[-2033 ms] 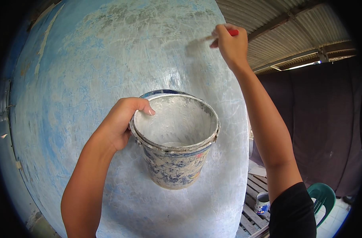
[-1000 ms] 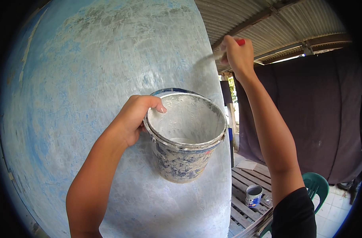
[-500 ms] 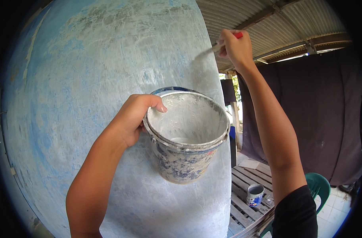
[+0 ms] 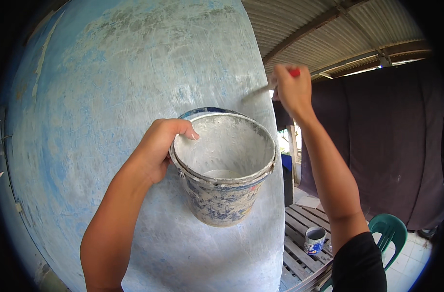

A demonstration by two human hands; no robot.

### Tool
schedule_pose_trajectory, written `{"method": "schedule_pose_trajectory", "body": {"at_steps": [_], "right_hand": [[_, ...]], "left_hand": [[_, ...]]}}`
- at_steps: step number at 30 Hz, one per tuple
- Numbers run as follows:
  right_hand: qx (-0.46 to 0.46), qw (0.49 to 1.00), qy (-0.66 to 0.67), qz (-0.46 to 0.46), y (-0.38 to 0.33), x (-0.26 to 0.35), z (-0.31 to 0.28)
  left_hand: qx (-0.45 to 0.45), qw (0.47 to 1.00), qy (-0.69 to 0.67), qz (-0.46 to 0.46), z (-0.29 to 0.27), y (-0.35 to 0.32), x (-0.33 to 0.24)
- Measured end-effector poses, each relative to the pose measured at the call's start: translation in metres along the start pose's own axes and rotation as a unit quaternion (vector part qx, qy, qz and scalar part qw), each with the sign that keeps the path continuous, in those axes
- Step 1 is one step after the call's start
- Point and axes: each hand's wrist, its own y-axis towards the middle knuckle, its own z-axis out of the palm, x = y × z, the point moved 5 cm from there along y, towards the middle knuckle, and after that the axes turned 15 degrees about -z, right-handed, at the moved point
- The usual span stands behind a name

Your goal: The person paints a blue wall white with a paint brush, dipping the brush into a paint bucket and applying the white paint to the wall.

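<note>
My left hand (image 4: 166,146) grips the rim of a paint-smeared bucket (image 4: 222,202), thumb inside and fingers outside. A little whitish paint lies at the bucket's bottom. Up to the right, my right hand (image 4: 292,90) is closed round a paintbrush with a red handle end (image 4: 294,72). The brush's bristles are blurred and appear to meet the wall (image 4: 134,97) close to its right edge. Thin whitish paint covers much of this blue wall, with grey patches near the top.
A slatted wooden bench (image 4: 297,238) at the lower right bears a small blue-and-white can (image 4: 315,243). Beside it stands a green plastic chair (image 4: 390,238). A dark curtain (image 4: 392,146) hangs behind, under a corrugated roof (image 4: 300,24).
My right hand has moved down along the wall's right edge with the paintbrush. The bucket has shifted slightly left in view, still in my left hand.
</note>
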Motion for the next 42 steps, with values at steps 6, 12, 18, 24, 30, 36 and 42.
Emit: {"method": "schedule_pose_trajectory", "body": {"at_steps": [6,12,18,24,30,36,42], "right_hand": [[-0.059,0.990,0.088,-0.092,0.089,-0.005,0.030],[-0.044,0.990,0.040,-0.129,0.071,-0.040,0.058],[0.010,0.997,0.022,-0.069,-0.024,-0.023,0.033],[-0.064,0.986,0.151,-0.002,0.034,-0.014,0.051],[-0.060,0.988,0.103,-0.095,0.009,-0.057,0.068],[0.000,1.000,0.009,0.000,-0.086,-0.015,0.028],[-0.030,0.979,0.129,0.154,-0.111,0.036,0.005]], "left_hand": [[0.009,1.000,0.027,-0.007,0.006,-0.001,-0.002],[0.033,0.999,0.025,-0.020,0.007,0.007,-0.006],[0.077,0.996,-0.021,-0.045,0.001,0.020,0.010],[0.090,0.991,-0.080,-0.057,-0.004,0.030,0.016],[0.060,0.992,-0.093,-0.066,-0.011,0.024,0.033],[0.032,0.991,-0.097,-0.089,-0.028,0.001,0.050],[0.028,0.990,-0.111,-0.084,-0.041,-0.027,0.077]]}}
